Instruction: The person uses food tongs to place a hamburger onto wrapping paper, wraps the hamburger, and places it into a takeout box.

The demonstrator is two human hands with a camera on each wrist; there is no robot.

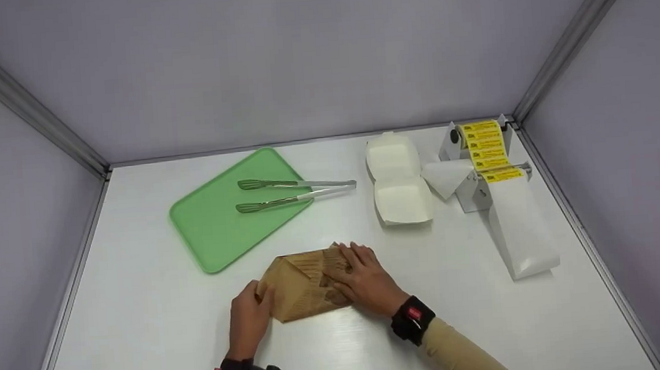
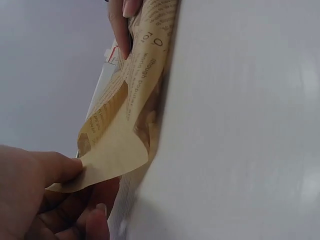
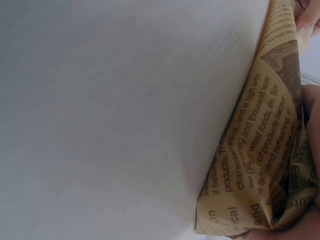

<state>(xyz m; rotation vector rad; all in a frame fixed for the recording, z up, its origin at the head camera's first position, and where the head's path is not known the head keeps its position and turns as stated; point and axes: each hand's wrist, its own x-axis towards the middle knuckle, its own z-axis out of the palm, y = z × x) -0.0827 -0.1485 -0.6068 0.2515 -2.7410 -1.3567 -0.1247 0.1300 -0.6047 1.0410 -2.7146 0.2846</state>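
Left hand (image 1: 249,318) pinches one end of printed wrapping paper (image 1: 299,288); right hand (image 1: 368,281) on other end, fingers spread. Best press there, crease left flap snugly.

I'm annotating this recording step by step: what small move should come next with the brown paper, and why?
Probably fold the loose end flap inward over the printed brown paper wrap: the left hand pinches that flap, which sticks out unfolded in the left wrist view, while the right hand rests on the wrap's other end.
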